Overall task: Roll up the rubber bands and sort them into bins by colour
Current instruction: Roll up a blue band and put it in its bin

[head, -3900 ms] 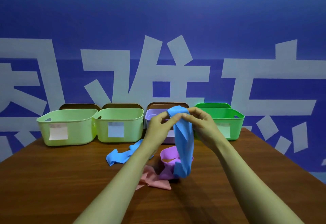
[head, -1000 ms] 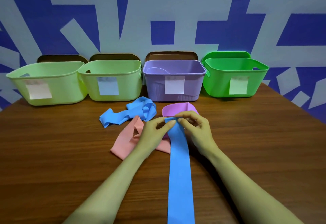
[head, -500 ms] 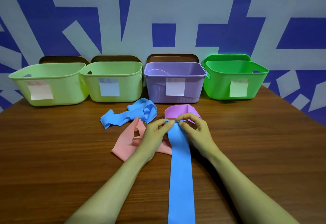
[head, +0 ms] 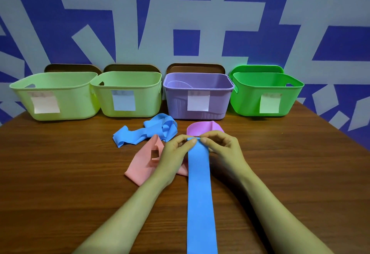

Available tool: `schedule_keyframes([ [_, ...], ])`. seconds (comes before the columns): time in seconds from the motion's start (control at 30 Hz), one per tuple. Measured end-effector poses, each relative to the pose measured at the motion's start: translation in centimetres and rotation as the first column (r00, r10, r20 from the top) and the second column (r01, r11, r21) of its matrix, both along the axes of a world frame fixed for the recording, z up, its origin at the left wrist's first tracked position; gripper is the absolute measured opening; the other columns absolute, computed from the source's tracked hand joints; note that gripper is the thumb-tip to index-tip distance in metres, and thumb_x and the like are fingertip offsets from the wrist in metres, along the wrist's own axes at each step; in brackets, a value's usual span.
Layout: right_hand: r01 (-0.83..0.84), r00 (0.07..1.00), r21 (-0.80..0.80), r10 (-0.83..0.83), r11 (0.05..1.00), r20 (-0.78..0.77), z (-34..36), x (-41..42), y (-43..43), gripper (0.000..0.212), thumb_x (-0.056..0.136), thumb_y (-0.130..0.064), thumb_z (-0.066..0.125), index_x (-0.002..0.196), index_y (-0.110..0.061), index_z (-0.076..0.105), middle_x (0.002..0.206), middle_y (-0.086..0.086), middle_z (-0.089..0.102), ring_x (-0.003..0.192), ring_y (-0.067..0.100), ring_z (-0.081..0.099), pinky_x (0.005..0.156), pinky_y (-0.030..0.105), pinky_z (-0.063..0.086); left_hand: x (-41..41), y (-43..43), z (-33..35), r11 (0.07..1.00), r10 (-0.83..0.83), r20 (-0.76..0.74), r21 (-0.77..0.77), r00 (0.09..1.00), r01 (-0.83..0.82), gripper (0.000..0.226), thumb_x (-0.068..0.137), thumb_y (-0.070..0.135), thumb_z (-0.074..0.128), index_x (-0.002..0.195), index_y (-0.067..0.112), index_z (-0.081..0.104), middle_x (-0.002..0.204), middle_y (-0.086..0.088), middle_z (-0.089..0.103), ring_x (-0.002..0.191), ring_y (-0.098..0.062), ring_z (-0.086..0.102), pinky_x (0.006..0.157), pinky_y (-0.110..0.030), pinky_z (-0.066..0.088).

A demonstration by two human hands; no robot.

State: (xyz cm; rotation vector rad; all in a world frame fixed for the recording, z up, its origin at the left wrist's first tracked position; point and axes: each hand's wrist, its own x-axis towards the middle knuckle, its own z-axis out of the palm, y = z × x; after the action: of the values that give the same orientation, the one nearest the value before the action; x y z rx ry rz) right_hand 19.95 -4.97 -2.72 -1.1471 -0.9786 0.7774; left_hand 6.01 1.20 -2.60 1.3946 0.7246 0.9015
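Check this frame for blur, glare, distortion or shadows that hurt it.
Head view: wide-angle distortion skews the leftmost bin; left hand, right hand and blue band are sharp, no motion blur; soft shadow on the table under the right hand; bin labels washed out, unreadable; no glare.

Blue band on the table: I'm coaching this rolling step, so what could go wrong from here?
The flat blue band lies against the pink band, so rolling may drag pink along. The left hand and right hand pinch only its far end; the roll could start crooked or spring open.
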Motion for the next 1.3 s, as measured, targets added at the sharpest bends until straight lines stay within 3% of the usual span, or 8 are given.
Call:
schedule_keyframes([
  [0.23,0.018,0.998,0.016,-0.017,1.000,-0.057,0.3,-0.2,-0.2,0.009,0.083,0.001,0.068,0.091,0.004,0.069,0.092,0.024,0.069,0.081,0.025,0.066,0.070,0.037,0.055,0.2,-0.2,0.3,0.975,-0.044,0.164,-0.208,0.985,0.078,0.016,0.089,0.006,0.059,0.103,0.004,0.068,0.105,-0.019,0.070,0.098,-0.030,0.067,0.090,-0.040,0.054],
  [0.4,0.033,0.999,0.043,-0.032,0.999,-0.022,0.0,-0.1,0.0,0.009,0.082,0.005,0.068,0.084,-0.002,0.072,0.084,0.011,0.071,0.080,0.020,0.066,0.071,0.033,0.056,0.2,-0.1,0.2,0.956,-0.055,0.214,-0.272,0.975,0.114,0.014,0.088,0.003,0.060,0.099,0.004,0.069,0.096,-0.013,0.072,0.088,-0.020,0.069,0.081,-0.029,0.057],
  [0.5,0.047,0.999,0.055,-0.048,0.997,0.026,-0.3,0.0,0.2,0.010,0.081,0.004,0.069,0.084,-0.005,0.074,0.086,0.010,0.073,0.082,0.020,0.067,0.075,0.035,0.055,0.1,0.0,0.1,0.966,-0.054,0.201,-0.236,0.978,0.102,0.012,0.087,0.005,0.062,0.096,0.005,0.070,0.091,-0.009,0.073,0.085,-0.017,0.070,0.075,-0.025,0.056],
  [0.6,0.043,0.998,0.052,-0.045,0.998,0.048,-0.3,0.0,0.1,0.009,0.082,0.005,0.068,0.088,0.000,0.072,0.088,0.012,0.073,0.084,0.021,0.068,0.075,0.034,0.056,0.1,0.0,-0.1,0.981,0.010,0.160,-0.193,0.987,0.022,0.013,0.085,0.009,0.065,0.096,0.005,0.071,0.094,-0.013,0.073,0.089,-0.023,0.069,0.083,-0.033,0.056],
  [0.73,-0.050,0.999,-0.009,0.050,0.999,0.008,-0.7,0.2,0.2,0.015,0.084,-0.005,0.070,0.098,-0.008,0.070,0.098,0.016,0.071,0.092,0.034,0.066,0.076,0.048,0.054,0.0,0.1,-0.3,0.992,0.079,0.098,-0.108,0.992,-0.069,0.013,0.085,0.010,0.067,0.097,0.008,0.071,0.097,-0.010,0.073,0.097,-0.024,0.068,0.089,-0.034,0.053],
  [0.83,-0.034,0.997,-0.040,0.037,0.999,0.066,-0.6,0.1,0.5,0.015,0.089,-0.016,0.066,0.103,-0.011,0.069,0.099,0.006,0.073,0.095,0.020,0.067,0.075,0.032,0.053,0.0,-0.1,-0.1,0.993,0.118,0.063,0.004,0.991,-0.119,0.009,0.085,0.009,0.067,0.092,0.012,0.073,0.093,-0.003,0.073,0.093,-0.015,0.067,0.084,-0.025,0.053],
  [0.97,-0.027,0.993,-0.032,0.031,0.999,0.117,-0.2,0.1,0.3,0.012,0.092,-0.012,0.061,0.092,-0.005,0.071,0.084,0.001,0.071,0.080,0.010,0.066,0.069,0.020,0.051,0.1,-0.1,-0.2,0.990,0.135,0.061,0.029,0.989,-0.137,0.011,0.084,0.010,0.068,0.092,0.016,0.072,0.095,-0.004,0.073,0.095,-0.021,0.068,0.085,-0.034,0.056],
  [1.3,-0.003,0.998,-0.046,0.006,0.999,0.061,-0.3,0.3,0.0,0.013,0.084,-0.004,0.070,0.096,-0.002,0.071,0.097,0.015,0.072,0.097,0.033,0.067,0.084,0.046,0.054,-0.2,0.2,-0.4,0.994,0.025,0.147,-0.113,0.989,-0.009,0.023,0.084,-0.004,0.063,0.100,0.011,0.069,0.101,-0.009,0.071,0.102,-0.025,0.066,0.090,-0.035,0.053],
])
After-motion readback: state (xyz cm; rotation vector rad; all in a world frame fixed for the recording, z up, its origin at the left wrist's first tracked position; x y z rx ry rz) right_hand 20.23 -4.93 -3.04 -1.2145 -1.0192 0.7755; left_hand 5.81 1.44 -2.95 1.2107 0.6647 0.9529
